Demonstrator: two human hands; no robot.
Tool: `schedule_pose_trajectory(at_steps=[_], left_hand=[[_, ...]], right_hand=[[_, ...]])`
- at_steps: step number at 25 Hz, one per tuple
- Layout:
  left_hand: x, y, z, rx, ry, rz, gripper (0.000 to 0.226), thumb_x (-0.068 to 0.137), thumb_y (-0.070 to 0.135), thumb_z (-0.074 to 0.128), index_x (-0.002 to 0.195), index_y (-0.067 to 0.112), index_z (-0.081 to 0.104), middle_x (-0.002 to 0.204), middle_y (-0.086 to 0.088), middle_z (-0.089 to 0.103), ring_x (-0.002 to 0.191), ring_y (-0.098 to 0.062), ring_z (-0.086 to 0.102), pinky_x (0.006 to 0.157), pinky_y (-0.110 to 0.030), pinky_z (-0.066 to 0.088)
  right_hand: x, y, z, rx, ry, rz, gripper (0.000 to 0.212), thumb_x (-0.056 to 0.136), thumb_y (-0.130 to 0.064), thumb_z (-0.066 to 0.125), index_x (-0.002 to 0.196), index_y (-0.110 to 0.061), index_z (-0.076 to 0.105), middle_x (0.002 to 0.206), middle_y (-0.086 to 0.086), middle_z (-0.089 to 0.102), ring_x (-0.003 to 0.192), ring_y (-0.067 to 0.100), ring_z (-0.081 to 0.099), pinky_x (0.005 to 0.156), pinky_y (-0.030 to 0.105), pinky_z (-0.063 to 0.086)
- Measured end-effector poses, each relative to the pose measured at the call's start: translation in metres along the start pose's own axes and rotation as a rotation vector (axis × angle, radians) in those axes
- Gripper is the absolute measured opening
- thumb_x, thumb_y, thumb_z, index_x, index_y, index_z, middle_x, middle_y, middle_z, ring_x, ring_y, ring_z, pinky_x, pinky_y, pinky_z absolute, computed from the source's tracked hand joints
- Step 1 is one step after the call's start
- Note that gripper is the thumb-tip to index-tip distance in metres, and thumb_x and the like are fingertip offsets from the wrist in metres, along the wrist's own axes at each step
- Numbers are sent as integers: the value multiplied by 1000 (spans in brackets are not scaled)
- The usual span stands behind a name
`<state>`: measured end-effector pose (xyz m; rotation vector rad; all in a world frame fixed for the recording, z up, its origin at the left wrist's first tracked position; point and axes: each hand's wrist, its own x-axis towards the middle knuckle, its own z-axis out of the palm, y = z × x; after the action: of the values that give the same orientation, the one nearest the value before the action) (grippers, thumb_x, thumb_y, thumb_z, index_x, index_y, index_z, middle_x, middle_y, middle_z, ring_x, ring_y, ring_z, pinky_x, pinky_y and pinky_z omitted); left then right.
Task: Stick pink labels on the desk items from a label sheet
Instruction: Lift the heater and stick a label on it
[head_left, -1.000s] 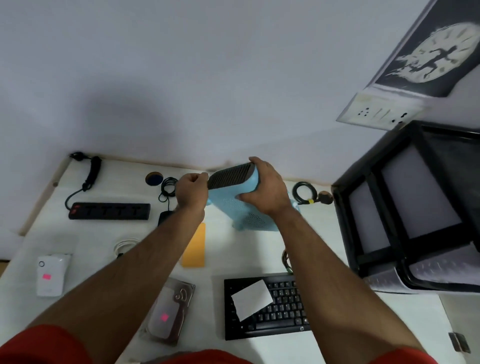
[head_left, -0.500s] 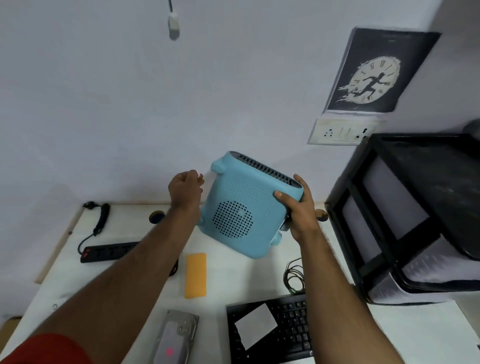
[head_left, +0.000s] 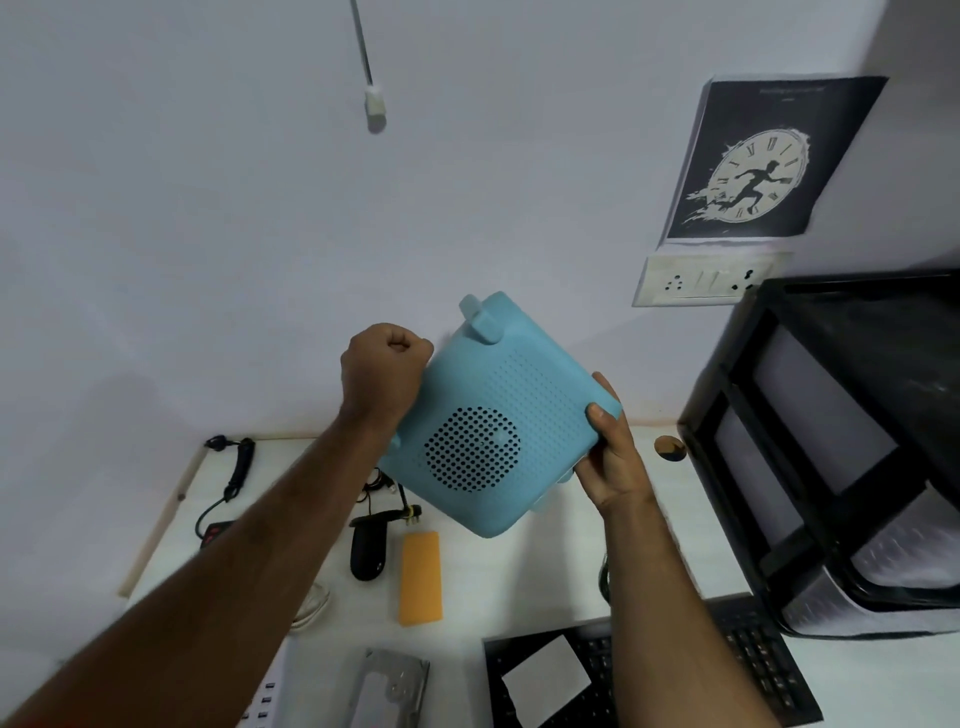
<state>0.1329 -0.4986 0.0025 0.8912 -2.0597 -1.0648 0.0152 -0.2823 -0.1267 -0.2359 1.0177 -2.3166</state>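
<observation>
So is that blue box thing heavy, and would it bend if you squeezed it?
Probably light: the blue box is up off the desk, gripped at one corner by the right hand. It looks like hard moulded plastic full of vent holes, so likely stiff and hollow. The smooth shell might be a little slippery.

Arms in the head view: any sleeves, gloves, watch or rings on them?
Both forearms are bare to the frame edge. No glove, watch or band shows on the left hand or the right hand. No ring shows on the visible fingers. No sleeve is in view.
</observation>
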Motion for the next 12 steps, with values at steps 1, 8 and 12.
schedule_pose_trajectory(at_steps=[1,8,12], left_hand=[[-1,0,-2,25,13,18,13,78,16,63,65,16,65,65,10,63,67,-9,58,65,-24,45],[-2,2,-15,31,5,70,12,80,12,60,72,9,68,71,3,67,71,-13,60,65,-24,47],[-5,6,-22,39,-35,84,11,79,14,62,71,12,69,69,3,67,67,-8,58,63,-22,46]], right_hand=[[0,0,5,-5,4,5,87,60,-28,90,137,-22,51,133,6,62,121,24,58,109,46,43],[2,-2,16,14,-34,-22,99,50,-34,96,137,-22,52,133,4,63,119,22,61,103,42,49],[3,-5,20,22,-66,-22,96,51,-33,96,136,-23,53,133,5,62,120,22,60,102,41,50]])
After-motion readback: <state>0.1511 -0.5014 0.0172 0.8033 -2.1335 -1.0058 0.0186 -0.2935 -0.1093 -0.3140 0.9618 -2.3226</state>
